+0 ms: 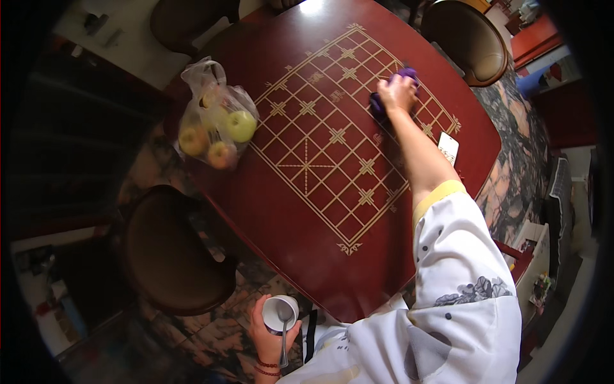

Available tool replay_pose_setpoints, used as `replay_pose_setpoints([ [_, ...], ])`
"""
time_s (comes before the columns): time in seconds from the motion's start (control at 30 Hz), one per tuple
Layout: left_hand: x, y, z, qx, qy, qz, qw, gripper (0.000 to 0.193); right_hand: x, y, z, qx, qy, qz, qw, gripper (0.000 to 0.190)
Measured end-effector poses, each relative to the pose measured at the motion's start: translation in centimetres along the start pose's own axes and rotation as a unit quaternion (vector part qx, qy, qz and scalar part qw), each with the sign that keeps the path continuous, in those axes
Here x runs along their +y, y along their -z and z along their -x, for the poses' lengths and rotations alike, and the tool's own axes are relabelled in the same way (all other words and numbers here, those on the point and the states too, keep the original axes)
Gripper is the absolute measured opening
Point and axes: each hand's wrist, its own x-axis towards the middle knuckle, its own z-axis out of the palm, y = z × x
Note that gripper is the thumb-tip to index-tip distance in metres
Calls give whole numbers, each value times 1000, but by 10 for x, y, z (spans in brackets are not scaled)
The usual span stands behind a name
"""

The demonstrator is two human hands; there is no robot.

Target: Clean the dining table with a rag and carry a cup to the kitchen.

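Observation:
My right hand reaches far across the dark red table, pressing a bunched purple cloth onto the printed chessboard grid. Parts of the cloth stick out on both sides of the fingers. Low in the view, beside the table's near edge, my left hand grips a white cup. A metal spoon stands in the cup, its handle hanging over the rim towards my wrist.
A clear plastic bag of apples lies at the table's left side. Near my right forearm is a white phone-like object. Brown chairs stand around the table on a marble-patterned floor.

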Motion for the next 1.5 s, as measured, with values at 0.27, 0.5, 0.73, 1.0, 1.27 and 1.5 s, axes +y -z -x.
replay_pose_setpoints([
  [0.27, 16, -1, -21, 4, -19, -7, 1000, 88, -124, 80, 213, -214, 586, -184, 760, 81],
  [0.5, 6, -9, -29, 3, 16, 6, 1000, 93, -33, 77, 102, -163, 589, -244, 753, 62],
  [0.73, -11, -13, -12, 23, 47, -6, 999, 89, -101, -28, -68, -108, 133, 12, 985, 60],
  [1.0, 19, -19, -28, 6, 23, -27, 999, 92, -182, 1, 77, -117, 425, -173, 881, 64],
  [1.27, 41, -25, -26, -9, -34, 1, 999, 94, 35, 114, 193, -180, 415, -196, 870, 77],
  [1.5, 44, -29, -6, -29, -55, 2, 998, 94, 182, 125, 146, -142, 310, -107, 934, 72],
])
